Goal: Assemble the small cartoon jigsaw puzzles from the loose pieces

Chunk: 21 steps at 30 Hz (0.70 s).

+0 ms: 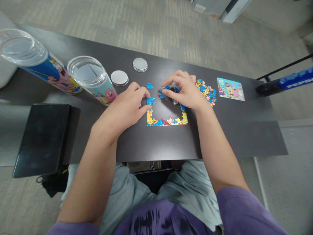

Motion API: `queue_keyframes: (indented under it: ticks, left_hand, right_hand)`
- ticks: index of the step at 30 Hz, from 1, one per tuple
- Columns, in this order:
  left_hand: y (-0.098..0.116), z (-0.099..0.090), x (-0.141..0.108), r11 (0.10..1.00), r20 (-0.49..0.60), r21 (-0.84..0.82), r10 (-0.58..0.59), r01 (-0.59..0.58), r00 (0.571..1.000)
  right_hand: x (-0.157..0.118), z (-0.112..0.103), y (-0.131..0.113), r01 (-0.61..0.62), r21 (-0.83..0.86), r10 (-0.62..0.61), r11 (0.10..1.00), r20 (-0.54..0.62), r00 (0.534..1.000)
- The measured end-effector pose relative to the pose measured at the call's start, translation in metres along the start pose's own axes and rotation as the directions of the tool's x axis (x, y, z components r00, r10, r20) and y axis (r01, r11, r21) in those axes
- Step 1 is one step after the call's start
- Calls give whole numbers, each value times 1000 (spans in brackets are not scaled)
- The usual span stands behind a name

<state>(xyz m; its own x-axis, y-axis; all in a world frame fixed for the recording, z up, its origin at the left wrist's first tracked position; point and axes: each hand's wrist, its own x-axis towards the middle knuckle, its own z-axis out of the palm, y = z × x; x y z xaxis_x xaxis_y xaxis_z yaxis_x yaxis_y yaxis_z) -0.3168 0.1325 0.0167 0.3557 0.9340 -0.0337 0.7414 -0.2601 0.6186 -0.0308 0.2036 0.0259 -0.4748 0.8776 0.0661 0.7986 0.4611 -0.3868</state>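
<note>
A partly joined jigsaw puzzle border (168, 122) lies on the dark table, its bottom row and parts of both sides linked. My left hand (132, 103) rests at its left side, thumb and index finger apart, fingertips by the blue pieces there. Just above sits a loose blue puzzle piece (149, 86). Over the upper right of the border is my right hand (184, 88), its thumb and index finger spread. Near the thumb tip is another blue piece (161, 94), and a further piece (166, 87) is by the index fingertip. More pieces are partly hidden under the palm.
A pile of loose pieces (207, 93) lies right of my right hand, beside a picture card (231, 89). Round metal lids (119, 77) and two clear-topped cans (91, 78) stand to the left. A black tablet-like object (42, 138) and a blue bottle (290, 80) flank the table.
</note>
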Motion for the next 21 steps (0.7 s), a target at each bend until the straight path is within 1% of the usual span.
queue_keyframes:
  ticks: [2,5,12,15,17,21]
  left_hand:
    - [-1,0,0,1000,3,3,-4,4,1000]
    - [0,0,0,1000,1,0,-9,9,1000]
    - [3,-1,0,1000,6,5,-15,15,1000]
    - [2,-1,0,1000,0,-1,-7,7,1000]
    - [1,-1,0,1000,1,4,-9,9,1000]
    - [2,0,0,1000,-1,14,-6,6,1000]
  right_hand:
    - [-1,-2,3,25,24,-26,999,31,999]
    - [-2,0,6,42,34,-44,999,44,998]
    - [-1,1,9,17,20,-17,1000,-15,1000]
    - [1,7,2,-11,0,10,1000,-63,998]
    - [2,13,-6,-2,-35,0,999,-69,998]
    - [3,22,-18,71,-74,-71,995,9,997]
